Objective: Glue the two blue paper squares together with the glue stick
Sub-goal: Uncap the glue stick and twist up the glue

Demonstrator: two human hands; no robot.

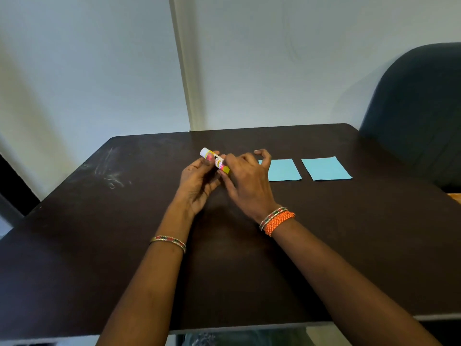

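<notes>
Both hands hold a glue stick (214, 160) above the middle of the dark table (99, 233). The stick is white at its far end, with a pink and yellow label, and lies tilted. My left hand (198, 183) grips it from the left with fingers and thumb. My right hand (245, 179) pinches its near end from the right. Two blue paper squares lie flat side by side to the right. The nearer blue square (284, 170) is partly hidden by my right fingers. The farther blue square (325, 168) lies apart from it with a small gap.
A dark padded chair (419, 108) stands at the table's far right corner. A pale wall (99, 71) rises right behind the table. White scuff marks (112, 176) show on the table's left side. Bangles and an orange braided band sit on my wrists.
</notes>
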